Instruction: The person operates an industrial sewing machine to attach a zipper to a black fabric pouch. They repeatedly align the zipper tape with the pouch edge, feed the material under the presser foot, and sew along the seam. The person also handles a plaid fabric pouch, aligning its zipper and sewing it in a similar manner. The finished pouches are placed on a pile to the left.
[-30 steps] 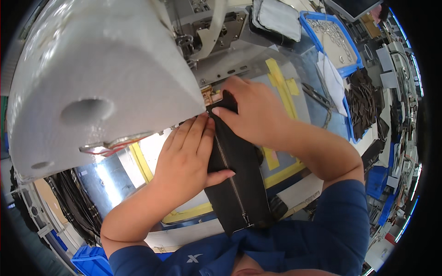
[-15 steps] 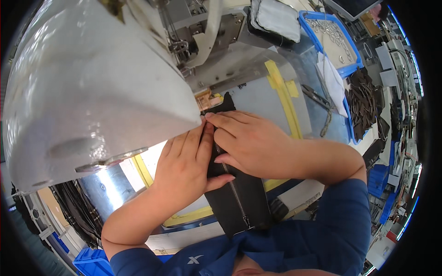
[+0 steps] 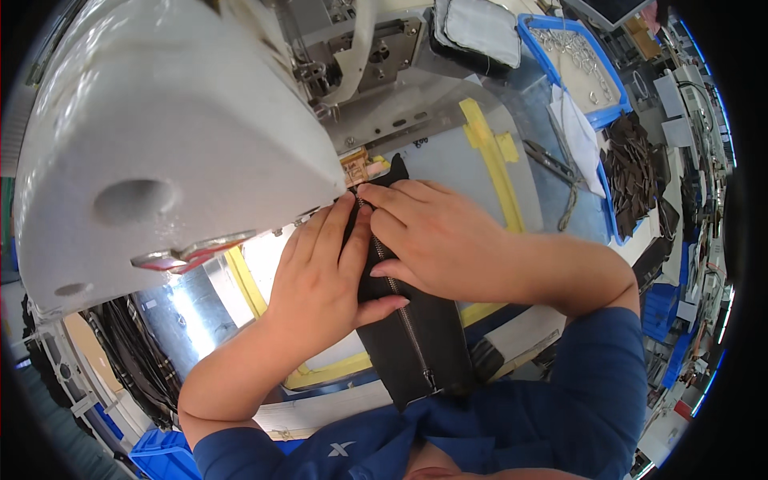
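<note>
Black fabric (image 3: 442, 340) with a metal zipper (image 3: 410, 332) down its middle lies under both hands, stretching from just past the fingertips back to the wearer's shirt. The left hand (image 3: 318, 268) presses flat, fingers extended, thumb spread over the zipper. The right hand (image 3: 432, 238) rests half-curled, thumb apart; I can't tell whether it pinches any cloth. Beside the left hand looms a white sewing machine (image 3: 216, 120); yellow tape (image 3: 498, 176) runs beyond the right.
</note>
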### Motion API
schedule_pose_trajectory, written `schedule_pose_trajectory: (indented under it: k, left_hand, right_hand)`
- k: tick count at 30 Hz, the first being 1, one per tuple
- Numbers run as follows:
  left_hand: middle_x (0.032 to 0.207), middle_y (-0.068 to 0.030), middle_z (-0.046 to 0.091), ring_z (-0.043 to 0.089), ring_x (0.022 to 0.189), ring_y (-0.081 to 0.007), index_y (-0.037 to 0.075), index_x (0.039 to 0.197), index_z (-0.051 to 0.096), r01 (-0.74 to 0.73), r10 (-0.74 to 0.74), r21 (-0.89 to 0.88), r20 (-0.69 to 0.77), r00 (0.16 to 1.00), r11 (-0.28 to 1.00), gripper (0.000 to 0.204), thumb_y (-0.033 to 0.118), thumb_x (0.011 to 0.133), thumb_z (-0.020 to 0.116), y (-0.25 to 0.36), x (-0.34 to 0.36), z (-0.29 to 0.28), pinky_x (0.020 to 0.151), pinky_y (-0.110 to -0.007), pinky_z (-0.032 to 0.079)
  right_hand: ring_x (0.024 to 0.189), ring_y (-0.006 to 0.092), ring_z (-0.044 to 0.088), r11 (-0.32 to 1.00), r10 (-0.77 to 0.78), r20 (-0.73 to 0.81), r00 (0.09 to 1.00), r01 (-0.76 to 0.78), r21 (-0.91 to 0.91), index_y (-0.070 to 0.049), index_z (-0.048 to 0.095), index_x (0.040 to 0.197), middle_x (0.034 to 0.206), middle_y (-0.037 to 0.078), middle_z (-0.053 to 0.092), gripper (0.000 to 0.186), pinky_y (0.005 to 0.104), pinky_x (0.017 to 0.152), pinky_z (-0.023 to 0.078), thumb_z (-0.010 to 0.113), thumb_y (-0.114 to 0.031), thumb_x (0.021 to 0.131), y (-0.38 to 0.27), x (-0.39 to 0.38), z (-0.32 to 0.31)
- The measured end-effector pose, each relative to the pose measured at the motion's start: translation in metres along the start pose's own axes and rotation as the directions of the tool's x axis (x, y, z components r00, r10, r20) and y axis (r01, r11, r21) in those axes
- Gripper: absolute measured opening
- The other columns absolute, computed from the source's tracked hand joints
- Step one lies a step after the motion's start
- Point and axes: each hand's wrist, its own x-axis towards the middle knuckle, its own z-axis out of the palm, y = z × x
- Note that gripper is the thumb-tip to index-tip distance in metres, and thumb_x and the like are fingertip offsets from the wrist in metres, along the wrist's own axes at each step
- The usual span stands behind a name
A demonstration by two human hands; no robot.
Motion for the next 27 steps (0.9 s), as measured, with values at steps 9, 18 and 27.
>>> schedule_pose_trajectory:
  k: [9, 18, 27]
  left_hand:
    - [0.149, -0.0304, 0.055, 0.059, 0.129, -0.0465, -0.009, 0.140, 0.059, -0.006, 0.006, -0.011, 0.001, 1.000, 1.000, 0.101, 0.055, 0.069, 0.091, -0.001, 0.000, -0.001, 0.109, -0.052, 0.049]
    - [0.158, -0.0281, 0.050, 0.052, 0.139, -0.0488, -0.005, 0.151, 0.053, 0.015, -0.016, 0.025, 0.022, 1.000, 1.000, 0.109, 0.060, 0.070, 0.089, -0.002, -0.007, 0.005, 0.117, -0.056, 0.041]
    - [0.158, -0.0278, 0.049, 0.050, 0.141, -0.0477, -0.005, 0.153, 0.052, 0.018, -0.019, 0.020, 0.033, 0.999, 1.000, 0.102, 0.050, 0.076, 0.090, 0.002, -0.006, 0.006, 0.118, -0.055, 0.039]
  right_hand:
    - [0.122, 0.0323, 0.063, 1.000, -0.011, 0.018, 1.000, 0.011, 0.008, 0.006, 0.066, 0.124, 0.138, 0.023, 0.065, 0.057, 0.0402, 0.106, 0.051, 0.079, -0.038, 0.090, -0.001, 0.001, -0.001]
    - [0.104, 0.0381, 0.070, 0.983, 0.151, -0.048, 0.987, -0.145, 0.113, 0.001, 0.068, 0.107, 0.105, 0.019, 0.070, 0.038, 0.0479, 0.089, 0.057, 0.078, -0.032, 0.093, 0.015, -0.008, -0.045]
    - [0.089, 0.0303, 0.074, 0.602, 0.721, -0.414, 0.556, -0.798, -0.022, 0.000, 0.076, 0.103, 0.098, 0.017, 0.077, 0.022, 0.0397, 0.083, 0.058, 0.077, -0.019, 0.091, 0.119, -0.146, -0.131]
